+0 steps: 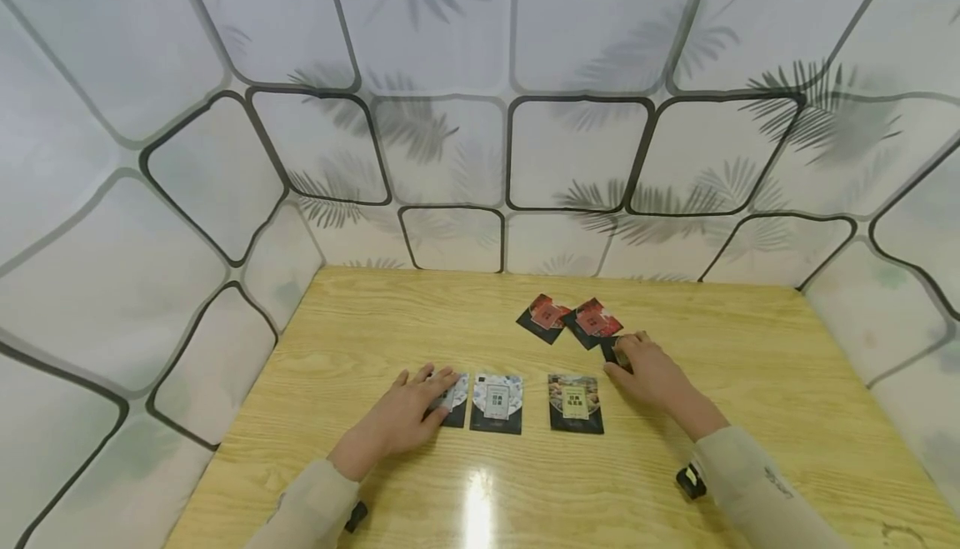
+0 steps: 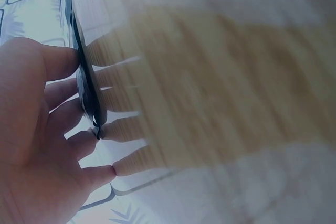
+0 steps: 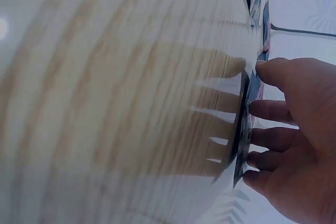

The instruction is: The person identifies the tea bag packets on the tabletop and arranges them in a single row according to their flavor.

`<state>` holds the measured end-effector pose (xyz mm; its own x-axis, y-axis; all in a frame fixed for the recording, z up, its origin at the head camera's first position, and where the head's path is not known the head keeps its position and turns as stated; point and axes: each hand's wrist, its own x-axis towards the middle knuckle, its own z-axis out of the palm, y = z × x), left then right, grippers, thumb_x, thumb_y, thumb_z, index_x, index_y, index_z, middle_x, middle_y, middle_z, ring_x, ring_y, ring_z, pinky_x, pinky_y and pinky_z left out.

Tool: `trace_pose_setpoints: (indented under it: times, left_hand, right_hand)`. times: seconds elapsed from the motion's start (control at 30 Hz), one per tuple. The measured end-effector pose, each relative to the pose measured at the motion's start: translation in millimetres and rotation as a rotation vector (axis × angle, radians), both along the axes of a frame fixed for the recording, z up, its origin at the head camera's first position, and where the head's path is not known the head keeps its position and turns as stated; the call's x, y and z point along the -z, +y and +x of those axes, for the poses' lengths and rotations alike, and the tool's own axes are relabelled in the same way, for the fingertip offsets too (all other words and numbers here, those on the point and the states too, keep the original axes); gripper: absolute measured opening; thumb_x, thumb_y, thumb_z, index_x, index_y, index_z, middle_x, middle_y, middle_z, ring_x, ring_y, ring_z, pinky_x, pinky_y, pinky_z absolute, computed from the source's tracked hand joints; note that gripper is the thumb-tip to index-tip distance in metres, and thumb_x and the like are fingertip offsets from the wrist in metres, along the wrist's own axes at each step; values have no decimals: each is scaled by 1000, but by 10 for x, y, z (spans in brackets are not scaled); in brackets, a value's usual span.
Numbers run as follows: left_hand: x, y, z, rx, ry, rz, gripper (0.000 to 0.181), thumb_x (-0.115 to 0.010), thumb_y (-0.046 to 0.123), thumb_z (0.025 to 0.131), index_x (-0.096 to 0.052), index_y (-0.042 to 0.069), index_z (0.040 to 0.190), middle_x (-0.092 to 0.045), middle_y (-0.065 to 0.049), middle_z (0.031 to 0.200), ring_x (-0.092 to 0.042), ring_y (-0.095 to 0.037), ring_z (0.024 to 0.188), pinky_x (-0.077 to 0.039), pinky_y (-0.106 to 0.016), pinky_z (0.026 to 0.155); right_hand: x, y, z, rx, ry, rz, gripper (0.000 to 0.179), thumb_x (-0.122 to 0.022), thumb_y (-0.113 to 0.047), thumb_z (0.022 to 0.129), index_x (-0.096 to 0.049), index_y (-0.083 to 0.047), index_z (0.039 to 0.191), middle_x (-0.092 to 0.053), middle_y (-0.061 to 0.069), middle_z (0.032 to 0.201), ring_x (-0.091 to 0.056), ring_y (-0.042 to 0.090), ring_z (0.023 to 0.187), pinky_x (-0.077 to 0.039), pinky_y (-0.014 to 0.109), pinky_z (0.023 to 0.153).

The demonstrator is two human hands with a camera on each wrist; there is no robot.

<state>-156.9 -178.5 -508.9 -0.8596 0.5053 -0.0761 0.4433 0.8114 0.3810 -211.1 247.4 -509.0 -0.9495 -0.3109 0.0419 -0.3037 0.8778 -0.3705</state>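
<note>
My left hand (image 1: 405,411) rests with spread fingers on a white-and-black sachet (image 1: 455,414) and partly covers it. In the left wrist view the fingertips and thumb touch the flat dark sachet (image 2: 89,93). Beside it lies a second white-and-black sachet (image 1: 497,404), with a brown-and-black sachet with a yellow-green label (image 1: 575,404) farther right. My right hand (image 1: 652,374) lies over a dark sachet (image 1: 611,352), most of it hidden. The right wrist view shows its fingertips touching that sachet (image 3: 243,140), thumb spread from the fingers.
Two red-and-black sachets (image 1: 543,318) (image 1: 592,321) lie tilted near the back, just beyond the right hand. The glossy wooden table (image 1: 420,324) meets a patterned fabric wall (image 1: 450,157) behind and on both sides.
</note>
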Motion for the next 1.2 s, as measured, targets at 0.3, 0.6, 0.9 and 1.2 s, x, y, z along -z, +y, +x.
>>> trace_pose_setpoints:
  times: [0.3,0.6,0.9,1.2]
  left_hand:
    - [-1,0,-2,-1,5,5,55,-57,24,109,-45,15,162,-44,-11,166,-36,-44,156,-28,-73,122]
    - [8,-5,-8,-5,4,-2,55,-57,25,110,-44,15,162,-43,-10,167,-35,-44,156,-29,-72,122]
    - [15,-5,4,-5,-4,3,55,-56,25,110,-44,15,163,-43,-11,167,-35,-43,156,-28,-72,123]
    - [16,-1,0,-1,6,-3,55,-56,25,110,-44,15,162,-44,-11,167,-35,-43,156,-28,-72,123]
  right_hand:
    - [26,65,23,-28,31,-37,20,-70,-21,102,-64,-3,109,-66,24,119,-63,48,118,-55,61,91]
    - [63,174,76,-78,41,-47,25,-71,-16,101,-67,-1,120,-61,33,140,-54,54,136,-52,65,104]
    - [62,167,164,106,-10,36,66,-63,-39,105,-49,4,153,-49,34,154,-41,59,144,-43,74,108]
    - [52,237,209,-8,-60,-20,62,-67,-27,103,-47,3,154,-47,38,153,-43,62,141,-45,75,106]
